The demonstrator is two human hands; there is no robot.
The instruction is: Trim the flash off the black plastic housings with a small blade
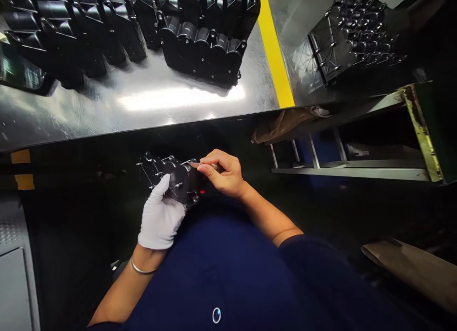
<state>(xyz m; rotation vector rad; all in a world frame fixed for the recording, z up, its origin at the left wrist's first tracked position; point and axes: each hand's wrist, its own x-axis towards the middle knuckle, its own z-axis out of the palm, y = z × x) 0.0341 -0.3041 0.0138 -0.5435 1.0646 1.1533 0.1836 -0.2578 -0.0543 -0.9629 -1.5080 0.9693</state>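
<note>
My left hand (162,217), in a white glove, is closed around the lower left of a black molded part (178,181), its thumb on the part's face. The part is tilted and has round bosses and small metal-looking pins along its edges. At its upper right edge, my bare right hand (221,171) pinches a small thin tool (194,164) between thumb and fingers. The tool's tip points left and meets the part's rim. Most of the tool's handle is hidden in my fingers.
A metal table (96,107) crosses the top, bearing rows of similar black parts (203,55) and a yellow stripe (274,50). More black parts (332,50) stand right of the stripe. A metal rack (350,171) with brown wrapping (285,124) is at right; a grey cabinet (14,283) is lower left.
</note>
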